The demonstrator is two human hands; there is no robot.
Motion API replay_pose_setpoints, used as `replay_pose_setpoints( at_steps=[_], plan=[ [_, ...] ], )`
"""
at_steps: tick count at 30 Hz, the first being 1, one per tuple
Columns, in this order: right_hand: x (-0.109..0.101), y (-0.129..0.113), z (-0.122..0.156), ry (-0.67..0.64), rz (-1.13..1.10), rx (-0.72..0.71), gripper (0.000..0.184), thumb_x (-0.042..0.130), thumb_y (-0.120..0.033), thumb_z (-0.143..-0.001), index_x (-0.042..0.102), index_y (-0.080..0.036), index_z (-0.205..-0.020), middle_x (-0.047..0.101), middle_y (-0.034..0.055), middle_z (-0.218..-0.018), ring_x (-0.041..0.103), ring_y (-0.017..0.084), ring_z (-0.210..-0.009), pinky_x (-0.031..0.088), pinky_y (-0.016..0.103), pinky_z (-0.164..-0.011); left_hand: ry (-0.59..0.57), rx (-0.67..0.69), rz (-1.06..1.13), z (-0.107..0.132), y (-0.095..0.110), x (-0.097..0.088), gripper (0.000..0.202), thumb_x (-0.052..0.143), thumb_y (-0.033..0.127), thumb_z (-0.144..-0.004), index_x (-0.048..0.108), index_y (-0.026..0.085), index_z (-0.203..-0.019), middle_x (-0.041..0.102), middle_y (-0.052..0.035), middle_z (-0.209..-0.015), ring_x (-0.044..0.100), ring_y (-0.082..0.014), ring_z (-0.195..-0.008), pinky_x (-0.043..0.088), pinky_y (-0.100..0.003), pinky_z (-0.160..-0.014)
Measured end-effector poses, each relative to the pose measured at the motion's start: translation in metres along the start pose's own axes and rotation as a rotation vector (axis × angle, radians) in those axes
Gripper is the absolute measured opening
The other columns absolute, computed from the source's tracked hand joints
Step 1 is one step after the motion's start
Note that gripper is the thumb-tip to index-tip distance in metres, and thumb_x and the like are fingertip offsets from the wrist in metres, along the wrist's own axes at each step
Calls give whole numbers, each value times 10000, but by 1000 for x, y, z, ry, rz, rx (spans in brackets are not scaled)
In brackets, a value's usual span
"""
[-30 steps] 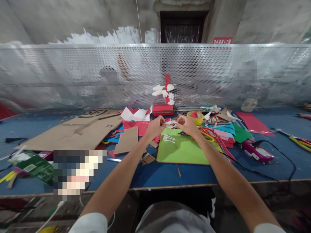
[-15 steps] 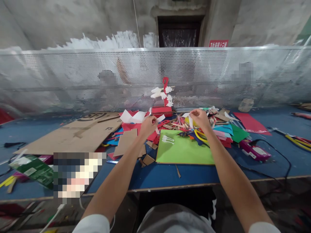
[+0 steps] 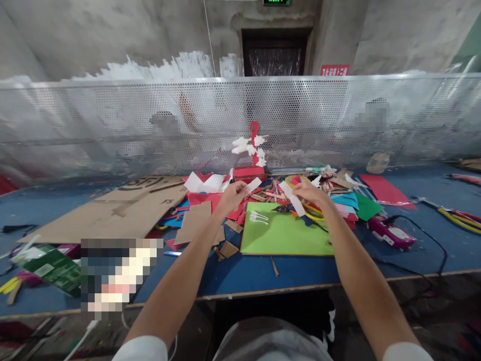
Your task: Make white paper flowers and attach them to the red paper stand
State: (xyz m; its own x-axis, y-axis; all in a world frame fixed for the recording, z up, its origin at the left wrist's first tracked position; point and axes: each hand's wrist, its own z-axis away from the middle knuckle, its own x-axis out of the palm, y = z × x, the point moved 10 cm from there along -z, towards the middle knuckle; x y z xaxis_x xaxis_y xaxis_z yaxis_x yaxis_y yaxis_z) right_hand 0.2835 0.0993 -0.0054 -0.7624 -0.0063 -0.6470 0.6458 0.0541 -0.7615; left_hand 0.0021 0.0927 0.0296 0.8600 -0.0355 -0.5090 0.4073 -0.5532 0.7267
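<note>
My left hand [image 3: 233, 195] is closed on a white paper strip [image 3: 252, 186] that sticks out to its right. Another white paper strip [image 3: 293, 199] is pinched in my right hand [image 3: 308, 191] and slants down over the edge of a lime-green board [image 3: 285, 235]. A gap separates the two strips. Small white curled pieces [image 3: 258, 217] lie on the board's left part. Behind my hands stands a red box [image 3: 248, 174] with a red hooked stem [image 3: 254, 128] rising from it, bearing white paper blossoms [image 3: 260, 153].
Brown cardboard [image 3: 108, 205] spreads across the left of the blue table [image 3: 240, 281]. Right of the board are a purple device [image 3: 393, 233] with a black cable and yellow-handled pliers [image 3: 456, 218]. A perforated metal screen [image 3: 210, 115] runs behind. Paper scraps and cardboard pieces surround the board.
The right hand's strip has turned from hanging nearly straight down to a slant, and more of it shows. My left hand's strip is now tilted more to the upper right. The view has shifted slightly.
</note>
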Motion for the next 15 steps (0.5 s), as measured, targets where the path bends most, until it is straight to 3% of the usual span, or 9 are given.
replay_pose_setpoints(
  at_steps=[6, 11, 15],
  plan=[
    [-4, 8, -6, 32, 277, 28, 149, 615, -252, -749, 641, -179, -621, 592, 39, -533, 584, 176, -532, 455, 278, -555, -76, 13, -5, 4, 10, 11, 280, 541, 427, -869, 598, 153, -853, 623, -6, -649, 557, -128, -559, 421, -242, -577],
    [-21, 7, -1, 123, 457, 83, 80, 653, -244, -723, 713, -193, -709, 710, 93, -789, 677, 255, -826, 478, 321, -763, -81, 10, -23, 6, 13, 11, 280, 539, 431, -867, 600, 158, -850, 610, 6, -632, 528, -121, -533, 403, -235, -553],
    [-27, 9, 1, 133, 546, 116, 124, 655, -279, -737, 740, -211, -797, 731, 111, -931, 675, 269, -897, 475, 329, -784, -80, 20, -60, 6, 14, 12, 270, 536, 417, -868, 610, 159, -850, 619, -9, -677, 544, -131, -576, 405, -236, -553]
  ],
)
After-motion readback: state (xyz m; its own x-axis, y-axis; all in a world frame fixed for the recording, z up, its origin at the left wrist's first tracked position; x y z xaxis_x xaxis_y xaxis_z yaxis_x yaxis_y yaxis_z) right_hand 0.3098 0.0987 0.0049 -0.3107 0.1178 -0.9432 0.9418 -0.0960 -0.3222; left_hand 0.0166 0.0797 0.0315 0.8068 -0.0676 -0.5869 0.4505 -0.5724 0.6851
